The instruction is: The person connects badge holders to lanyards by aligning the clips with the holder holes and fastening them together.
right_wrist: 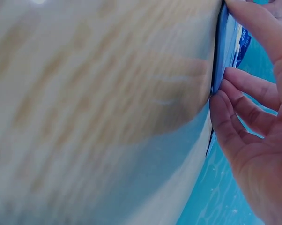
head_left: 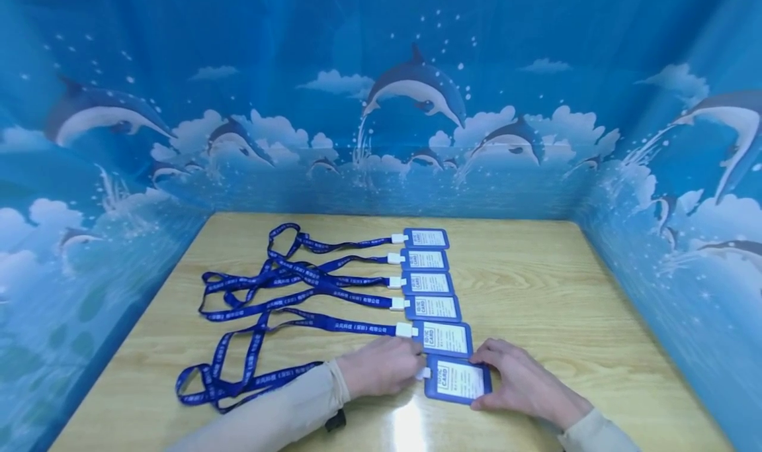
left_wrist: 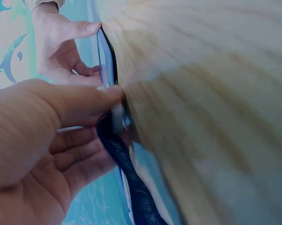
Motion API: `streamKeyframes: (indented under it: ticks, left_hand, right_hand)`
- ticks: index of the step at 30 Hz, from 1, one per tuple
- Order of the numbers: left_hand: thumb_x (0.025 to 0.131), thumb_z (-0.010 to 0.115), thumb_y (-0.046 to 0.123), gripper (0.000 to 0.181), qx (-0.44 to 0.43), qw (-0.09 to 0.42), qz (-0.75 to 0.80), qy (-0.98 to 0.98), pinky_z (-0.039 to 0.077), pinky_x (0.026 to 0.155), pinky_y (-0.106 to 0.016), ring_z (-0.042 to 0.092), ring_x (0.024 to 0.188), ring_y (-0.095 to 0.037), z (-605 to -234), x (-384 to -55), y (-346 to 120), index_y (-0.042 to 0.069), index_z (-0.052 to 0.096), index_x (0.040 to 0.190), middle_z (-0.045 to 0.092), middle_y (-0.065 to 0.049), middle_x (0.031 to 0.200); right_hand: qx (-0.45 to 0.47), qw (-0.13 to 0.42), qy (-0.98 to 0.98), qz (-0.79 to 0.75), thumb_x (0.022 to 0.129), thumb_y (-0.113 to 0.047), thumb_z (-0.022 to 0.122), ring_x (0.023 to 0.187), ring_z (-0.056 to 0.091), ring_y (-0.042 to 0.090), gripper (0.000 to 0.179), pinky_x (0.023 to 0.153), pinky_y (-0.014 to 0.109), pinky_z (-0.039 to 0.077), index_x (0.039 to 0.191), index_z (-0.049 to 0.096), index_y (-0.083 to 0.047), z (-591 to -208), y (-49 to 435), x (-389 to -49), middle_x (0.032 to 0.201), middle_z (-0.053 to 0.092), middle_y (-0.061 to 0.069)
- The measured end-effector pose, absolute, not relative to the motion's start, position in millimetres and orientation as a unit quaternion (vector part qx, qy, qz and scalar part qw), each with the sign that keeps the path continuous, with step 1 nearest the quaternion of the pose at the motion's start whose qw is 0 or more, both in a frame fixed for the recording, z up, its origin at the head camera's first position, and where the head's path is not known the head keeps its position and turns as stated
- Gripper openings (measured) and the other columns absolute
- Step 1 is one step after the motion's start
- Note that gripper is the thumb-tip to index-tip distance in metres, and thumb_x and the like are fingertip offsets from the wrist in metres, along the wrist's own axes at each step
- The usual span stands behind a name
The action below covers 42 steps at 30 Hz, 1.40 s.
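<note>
The nearest blue badge holder (head_left: 457, 379) lies flat on the table, its white card face up. My right hand (head_left: 526, 382) holds it at the right end, thumb on the near edge and fingertips at the far corner. At its other end, my left hand (head_left: 385, 367) pinches the pale clip (left_wrist: 117, 118) between thumb and fingers, partly hiding it. From there the navy lanyard (left_wrist: 136, 187) runs off, passing under the left forearm in the head view. Just beyond is another badge holder (head_left: 443, 338), close to the nearest one, with its white clip (head_left: 407, 330) to the left.
Farther back, several more badge holders (head_left: 428, 282) line up in a column, clips facing left. Their navy straps (head_left: 303, 273) cross and loop over the left part of the wooden table (head_left: 536, 273). Blue dolphin-print curtains (head_left: 381, 180) border the back and sides.
</note>
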<state>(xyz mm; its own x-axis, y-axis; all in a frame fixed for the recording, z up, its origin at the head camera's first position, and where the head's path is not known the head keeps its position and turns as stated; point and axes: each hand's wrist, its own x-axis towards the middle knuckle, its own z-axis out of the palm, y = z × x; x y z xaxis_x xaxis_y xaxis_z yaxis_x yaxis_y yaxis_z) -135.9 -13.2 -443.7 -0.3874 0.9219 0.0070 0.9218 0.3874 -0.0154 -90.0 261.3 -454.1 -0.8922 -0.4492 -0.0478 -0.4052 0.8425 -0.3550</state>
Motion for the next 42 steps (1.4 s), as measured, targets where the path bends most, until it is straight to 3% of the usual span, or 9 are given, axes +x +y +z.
streamKeyframes:
  ticks: [18, 32, 42]
  left_hand:
    - [0.091, 0.074, 0.024, 0.015, -0.561, 0.021, 0.017, -0.828, 0.052, 0.072, -0.012, 0.059, 0.076, -0.001, -444.2, -135.5, -8.7, 0.018, 0.073, 0.104, 0.068, 0.008, 0.091]
    - [0.088, 0.077, 0.023, 0.019, -0.544, -0.015, 0.013, -0.839, 0.051, 0.069, -0.011, 0.059, 0.077, -0.001, -439.8, -137.0, -9.1, 0.018, 0.073, 0.106, 0.068, 0.008, 0.094]
    - [0.089, 0.077, 0.033, 0.024, -0.543, -0.007, -0.015, -0.84, 0.049, 0.071, -0.01, 0.057, 0.079, 0.001, -444.5, -140.4, -13.7, 0.018, 0.072, 0.107, 0.066, 0.009, 0.093]
  right_hand:
    - [-0.197, 0.068, 0.964, -0.167, 0.065, -0.067, 0.083, 0.102, 0.062, 0.012, 0.073, 0.088, 0.04, 0.059, 0.116, 0.073, -0.015, -454.1, 263.0, -88.4, 0.114, 0.065, -0.003]
    - [-0.203, 0.072, 0.962, -0.167, 0.068, -0.067, 0.081, 0.106, 0.064, 0.016, 0.074, 0.091, 0.043, 0.058, 0.118, 0.072, -0.014, -454.8, 262.8, -91.7, 0.117, 0.065, -0.001]
    - [-0.206, 0.043, 0.961, -0.18, 0.068, -0.072, 0.076, 0.101, 0.062, 0.011, 0.081, 0.089, 0.037, 0.059, 0.122, 0.07, -0.012, -457.5, 267.4, -88.8, 0.113, 0.063, -0.007]
